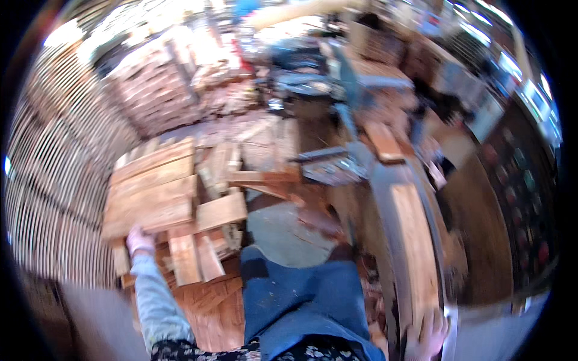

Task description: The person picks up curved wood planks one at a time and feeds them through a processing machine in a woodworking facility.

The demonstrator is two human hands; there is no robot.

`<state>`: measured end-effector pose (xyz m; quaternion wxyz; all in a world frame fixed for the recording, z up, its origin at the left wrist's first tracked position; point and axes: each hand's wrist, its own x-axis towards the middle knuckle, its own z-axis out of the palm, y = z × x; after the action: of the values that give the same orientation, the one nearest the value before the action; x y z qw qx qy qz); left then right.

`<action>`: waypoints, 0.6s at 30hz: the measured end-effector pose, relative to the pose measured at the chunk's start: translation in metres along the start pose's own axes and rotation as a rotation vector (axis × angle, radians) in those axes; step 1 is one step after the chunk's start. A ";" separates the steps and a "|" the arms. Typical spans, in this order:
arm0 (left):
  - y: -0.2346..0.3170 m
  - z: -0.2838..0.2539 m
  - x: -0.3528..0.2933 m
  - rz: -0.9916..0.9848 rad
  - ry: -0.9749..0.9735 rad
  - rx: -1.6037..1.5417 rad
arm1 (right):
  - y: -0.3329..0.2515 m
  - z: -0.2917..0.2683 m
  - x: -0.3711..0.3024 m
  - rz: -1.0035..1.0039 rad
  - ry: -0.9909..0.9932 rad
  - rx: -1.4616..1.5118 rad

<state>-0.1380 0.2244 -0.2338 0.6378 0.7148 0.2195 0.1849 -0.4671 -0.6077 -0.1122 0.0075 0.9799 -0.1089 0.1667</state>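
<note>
At the left, my left hand [139, 239] has its fingers closed on the near edge of a wooden board [146, 213], the nearest in a row of light boards laid side by side on a stack. On the right, a long pale plank [414, 240] lies along a narrow metal machine bed [385, 198]. My right hand [428, 336] rests on the plank's near end, its fingers stretched out and a little apart, though motion smears them. A shorter reddish-brown board [383, 142] lies at the far end of the bed.
Loose wood pieces [221, 210] lie beside the stack, with slatted stacks [54, 198] further left. A metal machine part [334, 168] stands ahead. Beyond the bed, another person's hand [438, 174] shows, blurred. More stacked wood [153, 87] stands at the back.
</note>
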 end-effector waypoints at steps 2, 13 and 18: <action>0.027 0.056 -0.002 -0.222 0.338 -0.837 | -0.006 -0.009 0.030 -0.123 0.002 0.018; 0.094 0.141 -0.147 -0.102 0.207 -0.681 | -0.013 0.139 0.259 -0.315 0.135 0.220; 0.124 0.281 -0.208 0.030 -0.186 -0.301 | -0.107 0.089 0.275 -0.223 -0.140 0.857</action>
<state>-0.1495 -0.1343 -0.1409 0.7524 0.6284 0.1185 0.1581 -0.1623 -0.5662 -0.1036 -0.3886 0.9093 0.0762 0.1281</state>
